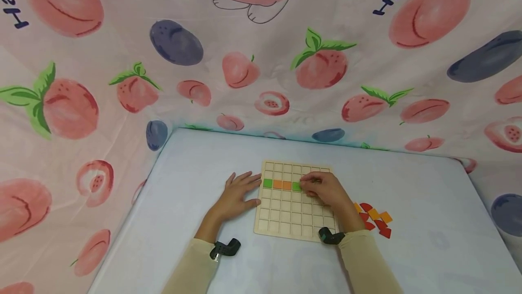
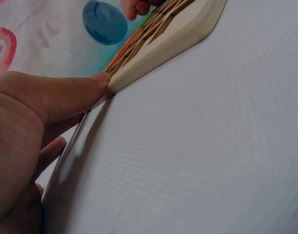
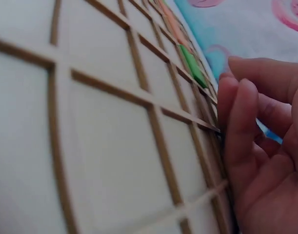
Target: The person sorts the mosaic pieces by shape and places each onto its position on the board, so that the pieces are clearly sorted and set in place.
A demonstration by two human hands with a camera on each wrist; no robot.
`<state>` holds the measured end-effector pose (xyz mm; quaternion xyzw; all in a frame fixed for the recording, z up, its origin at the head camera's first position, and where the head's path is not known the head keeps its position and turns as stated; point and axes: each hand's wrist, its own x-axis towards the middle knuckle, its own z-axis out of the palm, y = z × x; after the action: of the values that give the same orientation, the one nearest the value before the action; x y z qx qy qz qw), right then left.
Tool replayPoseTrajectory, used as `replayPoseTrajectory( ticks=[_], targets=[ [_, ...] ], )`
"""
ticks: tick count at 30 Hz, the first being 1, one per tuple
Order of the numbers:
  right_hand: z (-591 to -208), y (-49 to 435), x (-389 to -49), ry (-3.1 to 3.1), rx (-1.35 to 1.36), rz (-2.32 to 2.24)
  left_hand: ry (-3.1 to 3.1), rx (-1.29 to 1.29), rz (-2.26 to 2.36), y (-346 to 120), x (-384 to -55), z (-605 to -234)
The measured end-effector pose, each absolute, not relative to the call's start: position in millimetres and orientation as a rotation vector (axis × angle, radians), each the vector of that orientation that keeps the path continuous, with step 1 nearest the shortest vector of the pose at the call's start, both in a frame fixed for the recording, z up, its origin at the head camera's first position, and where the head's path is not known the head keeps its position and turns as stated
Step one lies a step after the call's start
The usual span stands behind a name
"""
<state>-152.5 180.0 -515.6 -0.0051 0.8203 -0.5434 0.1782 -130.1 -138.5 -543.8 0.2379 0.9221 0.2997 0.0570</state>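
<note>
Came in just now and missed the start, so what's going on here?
A person is working at a wooden grid board lying on a white table. Their left hand rests at the board's left edge, its thumb touching it. The right hand is over the board, fingertips by the right-hand green square; whether it pinches a piece is hidden. One row shows green, orange, orange, green. Loose red and yellow-orange pieces lie right of the board.

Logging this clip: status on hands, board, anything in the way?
Left hand: thumb against gridded board, left edge. Right hand beside green square, grip unclear. Row reads green, orange, orange, green. Black wrist device hides board's near-right corner in head view.
</note>
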Motion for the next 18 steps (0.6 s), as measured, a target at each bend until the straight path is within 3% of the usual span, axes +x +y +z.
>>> replayPoseTrajectory(
  ticks=[8,18],
  targets=[
    [-495,221,-139,2.460,-0.001,-1.464,2.798,0.715,0.897,-138,-129,-545],
    [-486,293,-118,2.742,-0.006,-0.983,2.801,0.712,0.895,-138,-128,-542]
  ],
)
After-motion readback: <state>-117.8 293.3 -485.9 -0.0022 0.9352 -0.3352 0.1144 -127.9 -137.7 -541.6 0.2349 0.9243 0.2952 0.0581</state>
